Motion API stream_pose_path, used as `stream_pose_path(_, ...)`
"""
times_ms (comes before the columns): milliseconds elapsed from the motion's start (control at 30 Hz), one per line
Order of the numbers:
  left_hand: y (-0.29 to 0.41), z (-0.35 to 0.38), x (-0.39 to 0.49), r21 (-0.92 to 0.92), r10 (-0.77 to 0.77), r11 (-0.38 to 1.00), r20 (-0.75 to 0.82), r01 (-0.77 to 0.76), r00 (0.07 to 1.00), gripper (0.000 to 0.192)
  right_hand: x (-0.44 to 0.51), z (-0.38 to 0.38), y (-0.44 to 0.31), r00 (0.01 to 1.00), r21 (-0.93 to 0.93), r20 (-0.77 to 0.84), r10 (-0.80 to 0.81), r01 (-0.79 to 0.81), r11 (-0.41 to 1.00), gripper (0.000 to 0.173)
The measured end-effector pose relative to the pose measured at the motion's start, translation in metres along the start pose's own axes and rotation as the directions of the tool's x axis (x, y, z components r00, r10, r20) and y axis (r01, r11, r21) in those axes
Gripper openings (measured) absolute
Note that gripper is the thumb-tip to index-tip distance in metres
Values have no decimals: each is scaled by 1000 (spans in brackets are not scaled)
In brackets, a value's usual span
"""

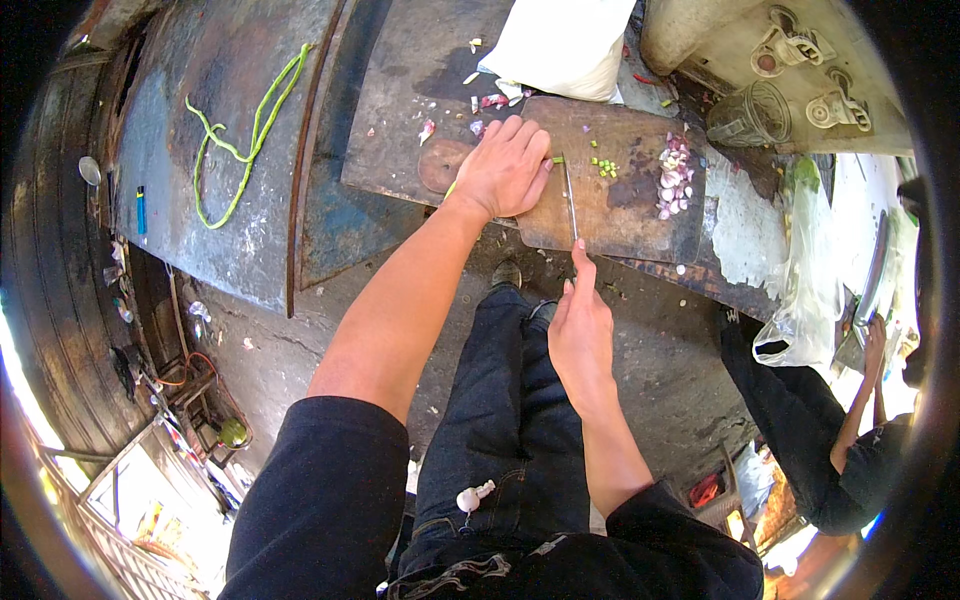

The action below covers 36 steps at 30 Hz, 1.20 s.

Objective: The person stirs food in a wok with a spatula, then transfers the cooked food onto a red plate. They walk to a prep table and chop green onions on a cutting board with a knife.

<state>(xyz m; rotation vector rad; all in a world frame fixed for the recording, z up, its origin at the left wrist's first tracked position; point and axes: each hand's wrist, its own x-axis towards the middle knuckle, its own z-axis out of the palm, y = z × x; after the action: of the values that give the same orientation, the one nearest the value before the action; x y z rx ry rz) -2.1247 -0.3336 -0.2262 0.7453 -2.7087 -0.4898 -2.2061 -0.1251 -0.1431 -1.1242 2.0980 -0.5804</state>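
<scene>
My left hand (506, 169) presses down at the left side of a wooden cutting board (551, 225), its fingers curled over a green long bean. The bean's cut end (558, 160) pokes out beside the knuckles, and the rest is mostly hidden under the hand. In my right hand (581, 330) is a knife (571, 199), its index finger laid along the spine. The blade stands just right of the bean's end. Short green bean pieces (606, 168) lie mid-board. A heap of sliced shallots (675, 180) sits along the board's right side.
A white sack (566, 52) stands behind the board. On the metal table at left lie uncut long beans (255, 139) and a blue lighter (141, 210). A clear plastic mug (750, 116) and a plastic bag (806, 285) are at right, where another person (795, 405) works.
</scene>
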Motion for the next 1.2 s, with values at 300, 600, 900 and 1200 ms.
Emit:
stream_pose_path(300, 1, -1, 0, -6, -14, 1000, 15, 14, 1000, 20, 1, 0, 1, 1000, 34, -7, -15, 16, 999, 53)
stream_pose_path(600, 1, -1, 0, -6, -11, 1000, 9, 11, 1000, 19, -1, 1, 0, 999, -51, 35, 0, 2, 999, 56)
stream_pose_path(900, 2, -2, -1, 4, -15, 1000, 8, 15, 1000, 18, 3, 0, -3, 1000, 30, -8, 16, -16, 999, 53)
stream_pose_path(1200, 1, -2, 0, 8, -10, 1000, 4, 10, 1000, 19, 4, -1, -3, 998, -48, 57, 24, -22, 999, 56)
